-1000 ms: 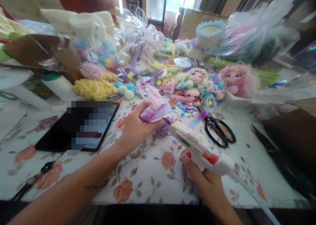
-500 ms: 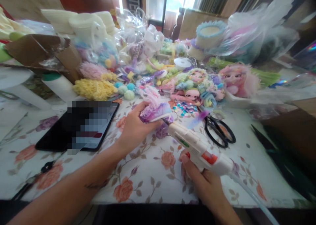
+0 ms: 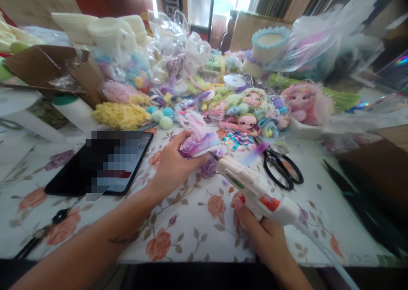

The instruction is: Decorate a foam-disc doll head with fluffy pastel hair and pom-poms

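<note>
Head view showed a left hand point(image 3: 174, 164) near the middle of the frame, thumb and fingers clamped on a small purple, pink and white piece with a tuft of pale pink strands point(image 3: 200, 143). Lower right of it, a right hand point(image 3: 259, 226) was wrapped around the handle of a white plastic glue gun with a red trigger point(image 3: 248, 181). Its dark nozzle pointed up and left at the piece's pale lower edge, near the left thumb; whether tip and edge touched could not be told.

As far as could be judged, gluing was in hand rather than finished: the piece was held off the white floral tablecloth point(image 3: 181, 222), gun close against it. No bead of glue could be made out, so how much of the edge had been covered was unclear. The piece's strands and purple part already sat together, though whether they were fixed was hidden.

Just right of centre, loose iridescent sequins point(image 3: 237, 141) lay unattached, with a sheer purple scrap point(image 3: 256, 152) beside black-handled scissors point(image 3: 282, 169). Above the sequins, a round pink doll face point(image 3: 247, 121) rested among pastel trims. Both seemed unused at that moment. Left of centre lay a black phone point(image 3: 66, 171).
</note>
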The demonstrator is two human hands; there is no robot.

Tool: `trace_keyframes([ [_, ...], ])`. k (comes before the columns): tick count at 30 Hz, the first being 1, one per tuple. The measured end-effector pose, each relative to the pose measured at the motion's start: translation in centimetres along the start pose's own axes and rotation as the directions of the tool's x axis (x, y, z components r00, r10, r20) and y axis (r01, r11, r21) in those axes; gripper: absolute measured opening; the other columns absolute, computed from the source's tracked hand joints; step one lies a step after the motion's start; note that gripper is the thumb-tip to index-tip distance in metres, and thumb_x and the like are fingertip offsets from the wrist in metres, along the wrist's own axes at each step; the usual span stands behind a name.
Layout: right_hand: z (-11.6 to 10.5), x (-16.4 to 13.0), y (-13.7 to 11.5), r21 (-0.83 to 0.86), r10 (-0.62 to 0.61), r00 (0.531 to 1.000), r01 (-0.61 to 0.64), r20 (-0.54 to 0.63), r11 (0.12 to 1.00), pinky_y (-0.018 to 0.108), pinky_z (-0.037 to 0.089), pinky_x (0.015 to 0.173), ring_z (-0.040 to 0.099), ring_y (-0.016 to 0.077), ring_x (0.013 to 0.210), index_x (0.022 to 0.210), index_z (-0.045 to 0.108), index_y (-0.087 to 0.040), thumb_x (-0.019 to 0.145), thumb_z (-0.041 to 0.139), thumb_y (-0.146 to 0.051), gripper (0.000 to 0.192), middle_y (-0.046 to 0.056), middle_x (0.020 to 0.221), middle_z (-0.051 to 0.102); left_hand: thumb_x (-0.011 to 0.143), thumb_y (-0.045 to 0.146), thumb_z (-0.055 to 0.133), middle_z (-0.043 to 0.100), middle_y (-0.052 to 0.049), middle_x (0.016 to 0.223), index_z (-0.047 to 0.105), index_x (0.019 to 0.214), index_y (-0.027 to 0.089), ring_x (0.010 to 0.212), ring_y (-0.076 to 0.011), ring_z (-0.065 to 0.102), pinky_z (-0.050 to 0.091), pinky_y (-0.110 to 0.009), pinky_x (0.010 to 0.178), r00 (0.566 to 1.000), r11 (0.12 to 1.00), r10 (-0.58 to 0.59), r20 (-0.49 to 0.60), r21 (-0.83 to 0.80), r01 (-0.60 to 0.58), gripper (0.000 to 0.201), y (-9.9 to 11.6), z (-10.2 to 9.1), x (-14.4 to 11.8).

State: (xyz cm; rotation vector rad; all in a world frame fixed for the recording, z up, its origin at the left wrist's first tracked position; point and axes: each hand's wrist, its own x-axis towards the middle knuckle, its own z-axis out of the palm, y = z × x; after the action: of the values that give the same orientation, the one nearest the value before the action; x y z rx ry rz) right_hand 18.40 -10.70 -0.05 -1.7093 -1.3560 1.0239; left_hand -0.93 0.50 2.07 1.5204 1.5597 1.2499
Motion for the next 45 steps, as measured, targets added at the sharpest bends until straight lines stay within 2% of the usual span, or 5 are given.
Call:
trace_keyframes([
  [12, 0.2, -0.16, -0.47, 0.005, 0.045, 0.998, -0.045, -0.039, 0.999, 0.027, 0.044, 0.056, 0.054, 0.0154, 0.057, 0.061, 0.053, -0.021, 0.09, 0.053, -0.058, 0.046, -0.001, 0.056, 0.053, 0.058, 0.042, 0.088, 0.071, -0.011, 0.122, 0.065, 0.118, 0.016, 0.119, -0.0343, 0.064, 0.05, -0.045, 0.104, 1.0, 0.999, -0.023, 0.002, 0.026, 0.023, 0.069, 0.06, 0.08, -0.07],
  [18, 0.03, 0.07, -0.07, 0.019, -0.029, 0.999, 0.029, -0.023, 0.999, 0.027, 0.047, 0.059, 0.055, 0.0158, 0.057, 0.065, 0.058, -0.021, 0.089, 0.056, -0.059, 0.045, 0.0, 0.058, 0.057, 0.06, 0.04, 0.086, 0.071, -0.01, 0.124, 0.064, 0.121, 0.016, 0.121, -0.0336, 0.063, 0.049, -0.044, 0.105, 1.0, 0.999, -0.024, 0.005, 0.03, 0.024, 0.069, -0.07, -0.04, -0.07],
  [25, 0.17, 0.12, -0.81, 0.042, 0.028, 0.998, -0.026, -0.059, 0.999, 0.026, 0.042, 0.053, 0.05, 0.0133, 0.052, 0.062, 0.055, -0.021, 0.09, 0.053, -0.058, 0.046, -0.002, 0.055, 0.052, 0.059, 0.046, 0.088, 0.071, -0.01, 0.121, 0.064, 0.12, 0.017, 0.118, -0.0341, 0.064, 0.051, -0.043, 0.103, 0.999, 0.999, -0.03, 0.016, 0.014, 0.03, 0.071, -0.13, -0.08, -0.09],
  [30, 0.1, 0.09, -0.43, 0.048, 0.026, 1.0, -0.025, -0.016, 0.999, 0.026, 0.043, 0.056, 0.053, 0.0141, 0.056, 0.063, 0.055, -0.021, 0.089, 0.054, -0.057, 0.045, -0.001, 0.057, 0.053, 0.058, 0.045, 0.089, 0.07, -0.011, 0.123, 0.064, 0.121, 0.015, 0.12, -0.0348, 0.062, 0.049, -0.044, 0.104, 0.999, 0.999, -0.047, 0.003, 0.018, 0.047, 0.074, 0.02, 0.01, -0.05],
  [45, 0.12, 0.12, -0.67, 0.065, 0.031, 0.998, -0.027, -0.049, 0.998, 0.024, 0.04, 0.05, 0.05, 0.0127, 0.052, 0.062, 0.056, -0.02, 0.089, 0.054, -0.057, 0.045, -0.001, 0.055, 0.054, 0.057, 0.044, 0.09, 0.072, -0.011, 0.119, 0.066, 0.122, 0.016, 0.114, -0.035, 0.065, 0.047, -0.049, 0.105, 0.998, 0.992, -0.058, 0.032, -0.106, 0.061, 0.075, 0.04, -0.07, -0.18],
])
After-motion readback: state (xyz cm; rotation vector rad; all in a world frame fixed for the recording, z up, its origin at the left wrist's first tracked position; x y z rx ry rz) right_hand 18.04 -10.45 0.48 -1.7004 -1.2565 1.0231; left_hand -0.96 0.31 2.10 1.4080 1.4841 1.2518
